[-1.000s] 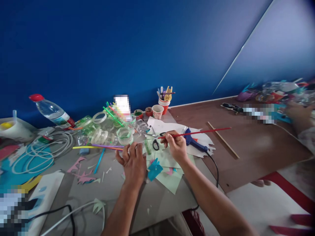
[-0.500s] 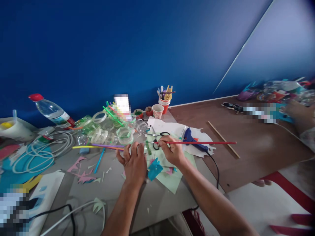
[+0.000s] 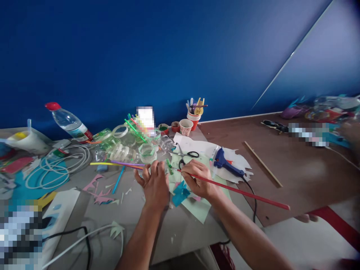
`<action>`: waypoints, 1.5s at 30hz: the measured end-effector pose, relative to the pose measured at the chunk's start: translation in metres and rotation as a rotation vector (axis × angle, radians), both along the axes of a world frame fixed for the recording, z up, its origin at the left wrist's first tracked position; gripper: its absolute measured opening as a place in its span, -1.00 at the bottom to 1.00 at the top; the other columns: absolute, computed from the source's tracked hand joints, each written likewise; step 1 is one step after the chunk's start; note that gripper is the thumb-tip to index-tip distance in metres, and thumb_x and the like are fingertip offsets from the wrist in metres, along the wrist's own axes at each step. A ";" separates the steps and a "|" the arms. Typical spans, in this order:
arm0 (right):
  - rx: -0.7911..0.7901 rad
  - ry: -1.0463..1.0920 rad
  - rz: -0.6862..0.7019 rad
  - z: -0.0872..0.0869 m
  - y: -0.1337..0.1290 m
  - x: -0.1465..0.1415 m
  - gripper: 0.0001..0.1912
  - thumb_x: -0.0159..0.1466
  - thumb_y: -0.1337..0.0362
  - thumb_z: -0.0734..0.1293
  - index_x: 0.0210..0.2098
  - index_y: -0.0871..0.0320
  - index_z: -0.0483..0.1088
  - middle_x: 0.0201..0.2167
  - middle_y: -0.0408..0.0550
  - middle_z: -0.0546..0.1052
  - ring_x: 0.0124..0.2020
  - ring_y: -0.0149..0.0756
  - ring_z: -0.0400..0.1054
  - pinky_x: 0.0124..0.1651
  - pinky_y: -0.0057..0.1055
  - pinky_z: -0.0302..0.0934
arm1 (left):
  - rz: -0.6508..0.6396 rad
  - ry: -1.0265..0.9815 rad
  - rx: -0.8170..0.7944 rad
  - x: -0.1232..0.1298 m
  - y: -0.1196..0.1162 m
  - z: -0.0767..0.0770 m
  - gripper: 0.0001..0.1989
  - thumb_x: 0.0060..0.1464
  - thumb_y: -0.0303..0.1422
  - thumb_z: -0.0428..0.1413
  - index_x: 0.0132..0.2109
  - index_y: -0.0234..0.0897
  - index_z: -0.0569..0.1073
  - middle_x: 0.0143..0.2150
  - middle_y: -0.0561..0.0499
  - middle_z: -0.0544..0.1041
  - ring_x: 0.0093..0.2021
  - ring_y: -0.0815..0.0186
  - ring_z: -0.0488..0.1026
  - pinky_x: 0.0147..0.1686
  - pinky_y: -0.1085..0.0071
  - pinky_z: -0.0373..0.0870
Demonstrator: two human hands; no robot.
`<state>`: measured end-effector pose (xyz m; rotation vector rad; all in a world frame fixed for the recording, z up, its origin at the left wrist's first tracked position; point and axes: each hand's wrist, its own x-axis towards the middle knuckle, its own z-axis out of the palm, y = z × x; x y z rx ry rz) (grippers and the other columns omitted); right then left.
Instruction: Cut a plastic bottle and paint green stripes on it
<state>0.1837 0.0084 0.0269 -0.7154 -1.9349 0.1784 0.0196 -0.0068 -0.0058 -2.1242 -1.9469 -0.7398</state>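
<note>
My right hand (image 3: 198,178) grips a long red-handled paintbrush (image 3: 247,191) near its bristle end. The bristles reach the green-painted edge of a clear plastic piece (image 3: 169,167). Bent fingers of my left hand (image 3: 154,185) steady that piece from the left; most of it is hidden behind them. Just beyond my hands, black-handled scissors (image 3: 192,154) lie spread on pale paper. A blue paper cutout (image 3: 180,193) lies between my wrists. Purple, yellow and orange straws (image 3: 105,163) extend leftward from behind my left hand.
A blue glue gun (image 3: 225,163) and a wooden stick (image 3: 263,164) lie to the right. Behind stand paper cups (image 3: 186,127) and small paint pots (image 3: 163,129). Cut clear bottles (image 3: 123,152), a capped bottle (image 3: 70,123) and coiled cable (image 3: 81,157) crowd the left. Another person's hand (image 3: 350,131) is far right.
The paintbrush has tilted, its rear end dropping toward me, and its bristles now meet the green edge. My left hand stays by the piece. The whole view has shifted slightly.
</note>
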 end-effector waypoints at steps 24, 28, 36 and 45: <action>-0.399 0.631 0.021 -0.011 0.001 0.007 -0.84 0.32 0.23 0.22 -0.31 0.12 0.41 -0.50 -0.09 0.50 -0.54 -0.37 0.33 -0.48 -0.42 0.20 | 0.045 -0.484 0.048 -0.021 0.020 -0.002 -0.54 -0.06 -0.30 0.21 0.01 -0.26 0.33 -0.01 -0.16 0.45 0.10 0.00 0.30 0.16 -0.05 0.07; -0.677 1.145 0.098 -0.009 0.025 0.023 -0.78 0.19 0.11 0.36 -0.42 0.13 0.38 -0.65 -0.18 0.43 -0.65 -0.46 0.23 -0.59 -0.51 0.09 | -0.148 -0.651 -0.018 -0.025 0.021 0.001 -0.54 0.01 -0.29 0.16 0.08 -0.19 0.32 0.03 -0.12 0.43 0.09 0.07 0.31 0.04 0.11 0.27; -0.766 1.168 0.153 -0.002 0.031 0.033 -0.75 0.12 0.11 0.40 -0.49 0.17 0.37 -0.70 -0.16 0.43 -0.66 -0.48 0.23 -0.62 -0.55 0.03 | -0.448 -0.218 0.228 -0.017 0.015 -0.008 -0.50 0.03 -0.53 0.05 0.15 -0.20 0.28 0.11 -0.17 0.41 0.18 0.08 0.28 0.22 0.01 0.05; -0.774 1.014 0.155 0.000 0.025 0.030 -0.77 0.12 0.15 0.36 -0.53 0.17 0.37 -0.67 -0.17 0.40 -0.66 -0.49 0.20 -0.59 -0.52 0.01 | -0.454 -0.122 0.238 -0.016 0.012 -0.012 -0.47 0.03 -0.57 0.01 0.16 -0.17 0.27 0.14 -0.16 0.40 0.19 0.07 0.28 0.17 -0.01 0.17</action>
